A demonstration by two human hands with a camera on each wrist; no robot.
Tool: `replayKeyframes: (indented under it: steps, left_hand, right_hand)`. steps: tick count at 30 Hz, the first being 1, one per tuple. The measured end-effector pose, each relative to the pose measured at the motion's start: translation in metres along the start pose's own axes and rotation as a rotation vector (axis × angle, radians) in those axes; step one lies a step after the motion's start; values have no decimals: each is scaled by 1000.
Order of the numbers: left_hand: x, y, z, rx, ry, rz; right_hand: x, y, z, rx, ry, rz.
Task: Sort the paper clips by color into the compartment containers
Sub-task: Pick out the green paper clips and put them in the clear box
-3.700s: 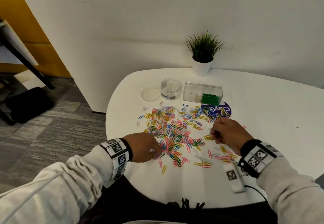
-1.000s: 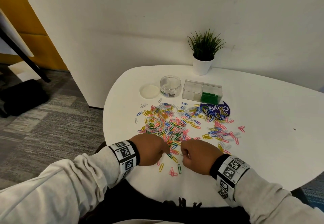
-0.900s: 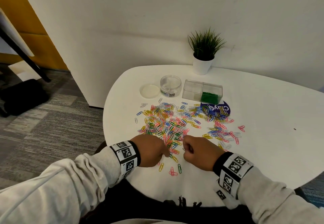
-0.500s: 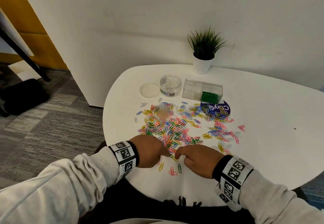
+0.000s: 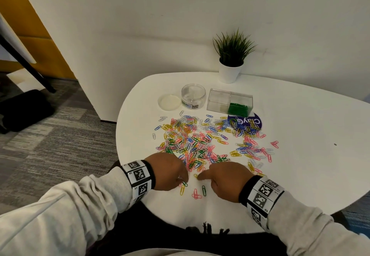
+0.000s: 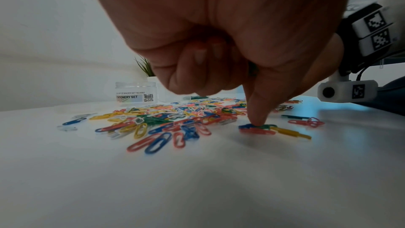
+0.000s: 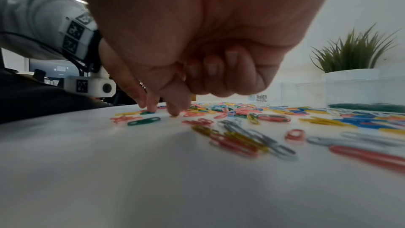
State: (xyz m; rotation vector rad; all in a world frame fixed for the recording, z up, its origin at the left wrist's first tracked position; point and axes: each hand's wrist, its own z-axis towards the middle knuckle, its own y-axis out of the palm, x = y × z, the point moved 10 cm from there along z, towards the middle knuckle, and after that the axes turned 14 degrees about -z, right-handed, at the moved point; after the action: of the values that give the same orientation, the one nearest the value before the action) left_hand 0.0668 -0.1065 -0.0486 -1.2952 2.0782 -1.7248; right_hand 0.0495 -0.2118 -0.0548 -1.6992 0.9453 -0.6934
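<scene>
Just under the fingertips lie glossy, plastic-coated paper clips in many colours (image 5: 192,145) on a smooth, matt white tabletop (image 5: 300,165). Farther out from the hands stand a clear glossy plastic compartment box (image 5: 230,101), a clear round plastic jar with a paper label (image 5: 193,98), and a matt white plant pot (image 5: 229,73). Soft grey cloth sleeves (image 5: 80,205) cover both arms.

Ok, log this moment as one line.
left hand: fingertip pressing green clip | right hand: index on yellow clip | compartment box: only greens
</scene>
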Motion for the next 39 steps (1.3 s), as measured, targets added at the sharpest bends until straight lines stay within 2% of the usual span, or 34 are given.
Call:
replayKeyframes:
  steps: [5,9,13,17,20,23,26,29,32,36,37,39]
  left_hand:
    - [-7,-13,2,99,-9,24]
    - [-11,-9,3,79,-42,62]
    - [-10,-15,3,122,-41,103]
    - [6,-6,5,51,19,80]
    - [7,-1,7,30,19,103]
    - [1,2,9,24,-1,56]
    - [-3,2,12,41,-2,16]
    - [-14,-20,16,138,-45,-142]
    - [-24,-57,24,284,-59,-268]
    - [-22,-107,48,337,-52,-227]
    - [-22,-118,57,344,-54,-208]
    - [-23,-139,81,347,-63,-165]
  right_hand:
    - [-7,-13,1,117,-36,-38]
    - [-20,-5,-4,31,-137,-77]
    - [-19,3,-4,4,-152,-99]
    - [-13,9,-6,-15,-116,-27]
    - [15,-9,-6,8,-3,176]
    - [64,-42,-5,97,140,304]
    - [128,-80,3,199,291,298]
    - [186,-115,24,252,388,218]
    - [222,-134,52,235,433,92]
    - [237,-125,85,87,417,-37]
    - [239,-121,86,66,415,-32]
    - [245,-121,78,125,441,60]
